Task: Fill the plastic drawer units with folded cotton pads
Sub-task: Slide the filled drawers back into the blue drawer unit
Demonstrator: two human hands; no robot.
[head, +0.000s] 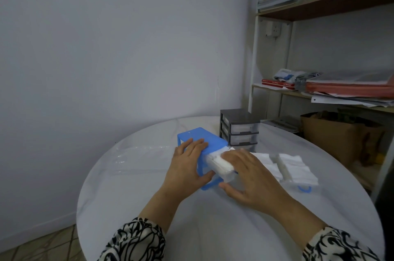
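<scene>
Blue unit taken as landmark, standing near the middle of the round table. Left of it, clear plastic wrap lies on the table. The left hand lies flat on the unit's top and near side, fingers spread, its grip closed on nothing. At the unit's right end a clear drawer, packed with white folded pads, projects outward; the right hand cups it, fingers over the pads, thumb beneath, its grip clamped on the drawer. Further right, loose pad stacks rest on the table; behind the unit stands a grey unit. Likely risk: pads standing proud of the drawer rim could snag the frame and crumple, or the light unit could slide if the left hand eases.
</scene>
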